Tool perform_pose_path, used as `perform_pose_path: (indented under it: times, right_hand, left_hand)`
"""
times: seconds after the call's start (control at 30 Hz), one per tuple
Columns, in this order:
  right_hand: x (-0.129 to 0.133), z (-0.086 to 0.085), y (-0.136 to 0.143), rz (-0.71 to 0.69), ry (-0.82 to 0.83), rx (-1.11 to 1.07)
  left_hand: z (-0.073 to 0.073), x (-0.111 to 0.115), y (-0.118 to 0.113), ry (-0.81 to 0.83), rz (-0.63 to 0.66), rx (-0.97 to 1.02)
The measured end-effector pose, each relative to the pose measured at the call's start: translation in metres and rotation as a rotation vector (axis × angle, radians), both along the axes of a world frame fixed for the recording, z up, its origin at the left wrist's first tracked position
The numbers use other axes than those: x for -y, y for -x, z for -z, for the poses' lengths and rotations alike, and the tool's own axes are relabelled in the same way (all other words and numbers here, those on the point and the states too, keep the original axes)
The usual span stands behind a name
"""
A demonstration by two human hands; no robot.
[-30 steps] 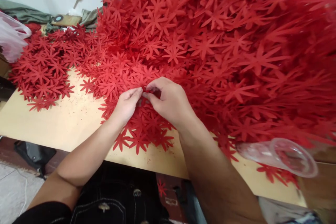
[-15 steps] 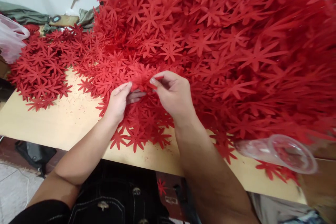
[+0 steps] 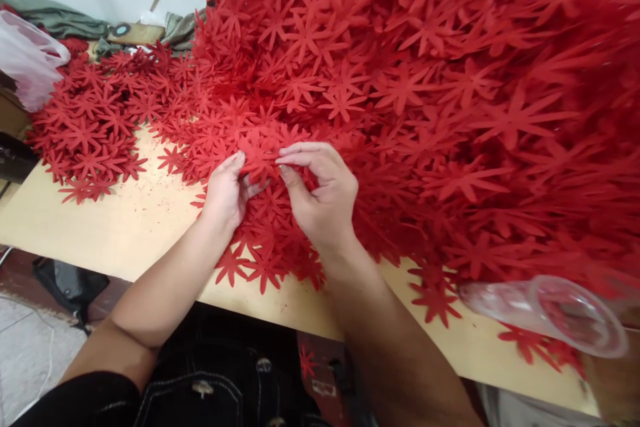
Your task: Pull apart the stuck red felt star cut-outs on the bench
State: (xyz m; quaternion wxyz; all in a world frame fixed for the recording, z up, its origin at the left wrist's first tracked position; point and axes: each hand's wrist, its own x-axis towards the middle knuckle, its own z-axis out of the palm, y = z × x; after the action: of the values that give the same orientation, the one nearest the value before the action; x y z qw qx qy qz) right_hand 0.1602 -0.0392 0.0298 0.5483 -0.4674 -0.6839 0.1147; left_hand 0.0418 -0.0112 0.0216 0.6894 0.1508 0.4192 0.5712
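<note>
A huge heap of red, thin-petalled star-shaped cutouts point(image 3: 400, 87) spreads over the pale wooden tabletop point(image 3: 150, 213). A clear plastic cup point(image 3: 545, 313) lies tipped at its right. Above the heap's near part, the left hand point(image 3: 227, 193) and right hand point(image 3: 323, 190) pinch one red star-shaped cutout point(image 3: 260, 155) between them (its petals blend into the others).

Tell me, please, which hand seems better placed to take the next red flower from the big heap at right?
Probably the right hand: it is nearer the big heap, while the left hand is farther off and seems to hold a red flower.
</note>
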Motion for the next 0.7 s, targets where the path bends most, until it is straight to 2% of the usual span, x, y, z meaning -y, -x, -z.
perform_pose_path:
  times: [0.1, 0.2, 0.33, 0.47, 0.6, 0.7]
  right_hand:
    - [0.010, -0.009, 0.003, 0.004, -0.079, -0.104]
    - [0.011, -0.013, 0.002, 0.058, -0.083, -0.239]
    - [-0.008, 0.005, -0.003, 0.117, 0.150, -0.277]
    - [-0.022, 0.022, -0.007, 0.075, 0.241, -0.410]
    - [-0.024, 0.020, -0.004, 0.038, 0.293, -0.432]
    - [-0.025, 0.017, 0.001, 0.018, 0.280, -0.499]
  left_hand:
    - [-0.002, -0.009, 0.013, 0.086, -0.067, 0.036]
    - [-0.005, -0.013, 0.023, 0.047, -0.110, 0.033]
    - [-0.008, -0.004, 0.018, -0.064, 0.031, -0.004]
    - [-0.010, 0.004, 0.009, -0.049, 0.113, 0.007]
    - [-0.007, 0.005, 0.008, -0.102, 0.177, -0.079]
    - [-0.004, 0.007, 0.004, -0.246, 0.182, -0.173]
